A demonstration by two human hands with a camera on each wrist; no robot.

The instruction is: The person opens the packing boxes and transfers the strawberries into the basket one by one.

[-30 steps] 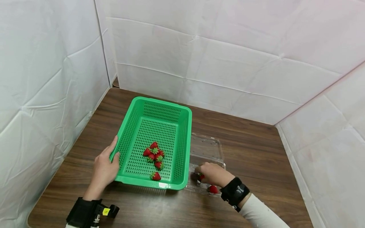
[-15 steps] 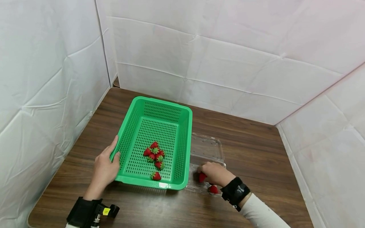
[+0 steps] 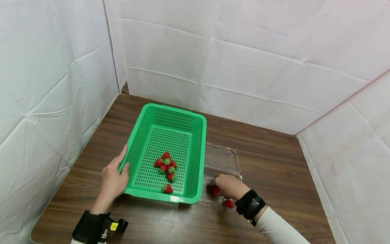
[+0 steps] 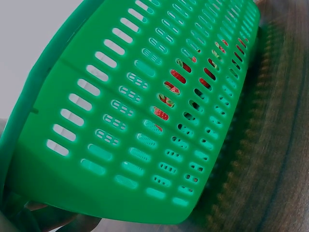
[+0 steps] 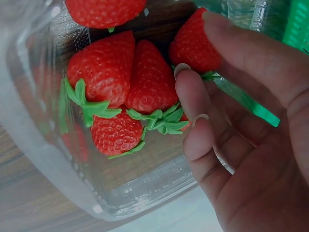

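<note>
moved: right hand [image 3: 229, 187] lifted slightly | pinching strawberry [image 3: 216, 190] at fingertips | left hand [image 3: 113, 179] gripping basket [image 3: 182, 128] rim

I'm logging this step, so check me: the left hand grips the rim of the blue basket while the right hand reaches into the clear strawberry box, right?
Not quite: the basket is green, not blue, as the head view shows. The rest holds: the left hand grips its rim, and the right hand reaches into the clear strawberry box.
</note>
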